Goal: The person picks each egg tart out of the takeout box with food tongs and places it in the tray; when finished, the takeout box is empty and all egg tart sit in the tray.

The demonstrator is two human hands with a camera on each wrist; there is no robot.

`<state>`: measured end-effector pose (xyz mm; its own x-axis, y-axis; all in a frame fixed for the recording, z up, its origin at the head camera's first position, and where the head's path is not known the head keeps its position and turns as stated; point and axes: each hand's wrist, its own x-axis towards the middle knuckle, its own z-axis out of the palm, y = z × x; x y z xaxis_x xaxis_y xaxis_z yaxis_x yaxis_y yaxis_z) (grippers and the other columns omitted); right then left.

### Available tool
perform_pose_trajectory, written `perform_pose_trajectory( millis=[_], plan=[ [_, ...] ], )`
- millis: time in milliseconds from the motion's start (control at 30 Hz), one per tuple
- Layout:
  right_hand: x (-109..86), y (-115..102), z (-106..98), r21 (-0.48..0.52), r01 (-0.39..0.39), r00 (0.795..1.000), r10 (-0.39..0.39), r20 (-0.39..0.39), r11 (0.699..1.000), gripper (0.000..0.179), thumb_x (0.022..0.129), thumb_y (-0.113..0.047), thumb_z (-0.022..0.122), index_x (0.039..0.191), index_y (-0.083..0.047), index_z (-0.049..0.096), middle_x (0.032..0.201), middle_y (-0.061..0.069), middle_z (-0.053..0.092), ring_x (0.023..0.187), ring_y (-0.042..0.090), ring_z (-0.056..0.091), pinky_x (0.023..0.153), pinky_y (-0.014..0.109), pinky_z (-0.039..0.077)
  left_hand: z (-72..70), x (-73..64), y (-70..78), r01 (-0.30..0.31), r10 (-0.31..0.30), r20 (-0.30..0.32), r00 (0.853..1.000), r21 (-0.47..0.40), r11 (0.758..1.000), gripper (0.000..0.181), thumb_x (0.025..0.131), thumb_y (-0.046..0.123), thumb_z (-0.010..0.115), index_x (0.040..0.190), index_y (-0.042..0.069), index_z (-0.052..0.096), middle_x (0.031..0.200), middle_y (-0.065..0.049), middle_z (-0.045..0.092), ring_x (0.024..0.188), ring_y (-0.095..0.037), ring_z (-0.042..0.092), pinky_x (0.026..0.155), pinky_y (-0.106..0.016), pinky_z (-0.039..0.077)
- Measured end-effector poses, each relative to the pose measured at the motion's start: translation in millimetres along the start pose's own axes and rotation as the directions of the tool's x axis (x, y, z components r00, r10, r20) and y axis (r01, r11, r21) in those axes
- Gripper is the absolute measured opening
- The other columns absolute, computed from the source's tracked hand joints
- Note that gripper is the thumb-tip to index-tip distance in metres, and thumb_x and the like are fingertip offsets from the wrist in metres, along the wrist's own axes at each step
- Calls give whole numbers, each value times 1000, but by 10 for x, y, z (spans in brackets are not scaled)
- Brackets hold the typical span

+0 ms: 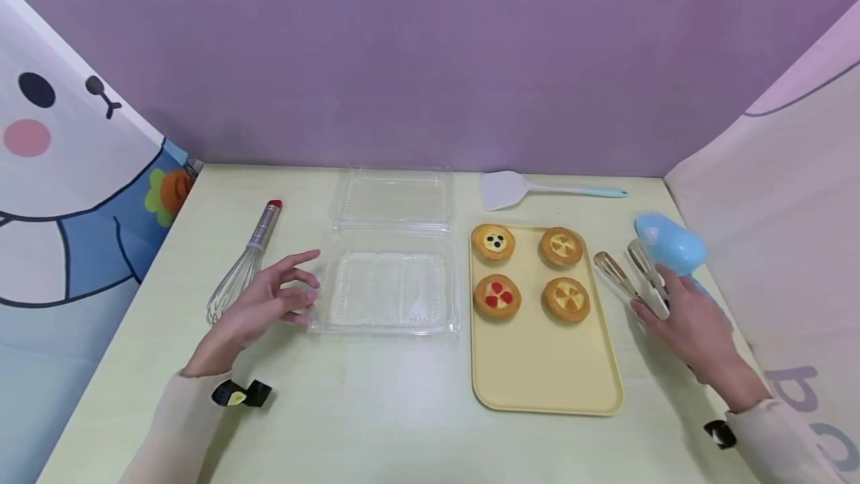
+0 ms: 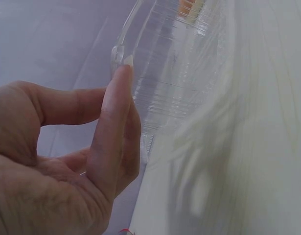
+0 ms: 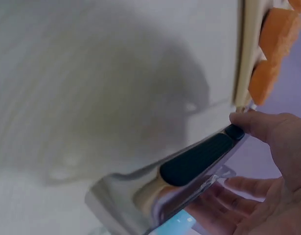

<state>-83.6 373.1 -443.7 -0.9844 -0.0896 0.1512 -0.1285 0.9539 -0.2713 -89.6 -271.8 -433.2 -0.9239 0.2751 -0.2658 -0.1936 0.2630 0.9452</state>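
Observation:
My right hand [image 1: 695, 327] grips metal tongs [image 1: 646, 266], which have dark pads on their arms. In the right wrist view the thumb [image 3: 260, 125] presses one arm while the other fingers lie on the far side. My left hand [image 1: 265, 297] hovers at the left edge of a clear plastic container [image 1: 369, 290], whose lid [image 1: 393, 196] lies folded back. Its fingers are loosely bent and hold nothing; whether a fingertip touches the rim I cannot tell. Several small tarts, one of them with red topping [image 1: 498, 297], sit on a yellow tray [image 1: 544, 372] between the container and the tongs.
A whisk [image 1: 258, 237] lies left, partly behind my left hand. A white spatula [image 1: 507, 191] with a pale blue handle lies along the back. Beside the tongs is a light blue, rounded object [image 1: 672, 241]. A purple wall [image 1: 430, 58] and printed side cloths border the table.

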Motion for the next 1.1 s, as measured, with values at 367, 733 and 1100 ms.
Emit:
perform_pose_trajectory(
  millis=[367, 733, 1100],
  plan=[
    [-6, -37, 129, 2, -60, 997, 60, 40, 998, 78, 92, -29, 76, 148, 13, 40, 122, 45, 54, 96, 58, 61, 64, 63, 51, 58, 6, 70, 30, -29, -39, 999, 39, 999, 75, 98, 1, 64, 164, 10, 29, 127, -27, 51, 90, -21, 69, 71, -34, 66],
    [-34, -86, 87, -32, -70, 997, 71, 16, 997, 82, 91, -32, 76, 150, 12, 38, 122, 45, 53, 98, 65, 57, 65, 68, 49, 113, 9, 103, 36, -31, -67, 997, 67, 997, 74, 99, 0, 61, 165, 10, 28, 129, -26, 52, 95, -26, 69, 76, -33, 65],
    [54, -888, -4, -1, 157, 975, -155, -160, 988, 55, 98, -24, 72, 145, 1, 55, 132, 28, 60, 116, 50, 58, 67, 68, 54, 280, -40, 206, -145, 277, -297, 914, 400, 905, 59, 101, 19, 70, 154, 5, 47, 136, -25, 59, 123, -45, 61, 101, -54, 57]
  ],
)
